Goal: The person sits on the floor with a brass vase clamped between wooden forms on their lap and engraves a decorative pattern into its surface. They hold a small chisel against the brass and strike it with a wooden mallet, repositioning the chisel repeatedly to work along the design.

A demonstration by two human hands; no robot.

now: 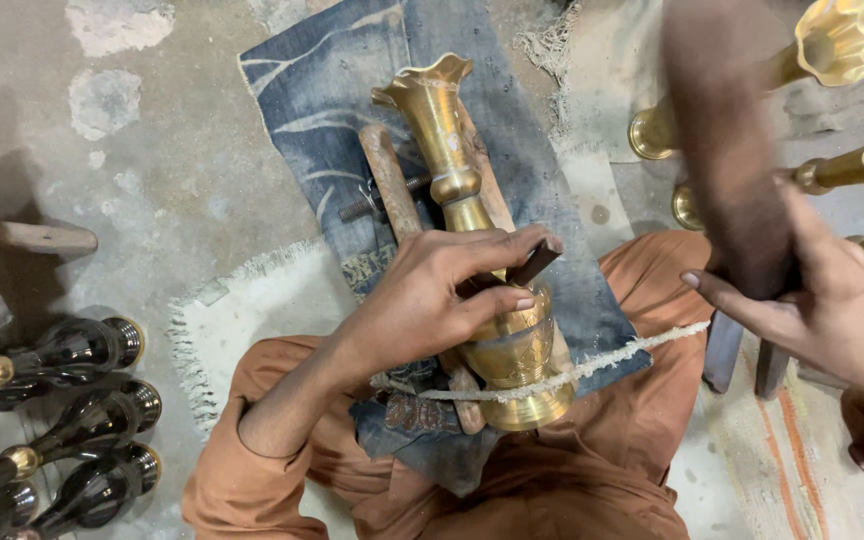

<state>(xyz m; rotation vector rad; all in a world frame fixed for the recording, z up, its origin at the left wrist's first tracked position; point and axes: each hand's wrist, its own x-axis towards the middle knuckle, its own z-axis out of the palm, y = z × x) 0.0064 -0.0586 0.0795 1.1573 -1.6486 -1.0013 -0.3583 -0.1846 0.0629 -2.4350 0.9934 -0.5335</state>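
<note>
left hand [432, 295] grips chisel [530, 266] on one brass vase [472, 250] | right hand [802, 300] clamps mallet [727, 150]

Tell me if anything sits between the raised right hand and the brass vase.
Nothing visible blocks it. The right hand holds a blurred dark mallet right of the brass vase; only the left hand, pressing a small dark tool, rests on it.

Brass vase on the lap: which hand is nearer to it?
Left. The left hand rests on the brass vase, pressing a small dark tool to it. The right hand is off to the right, gripping a blurred wooden mallet.
</note>
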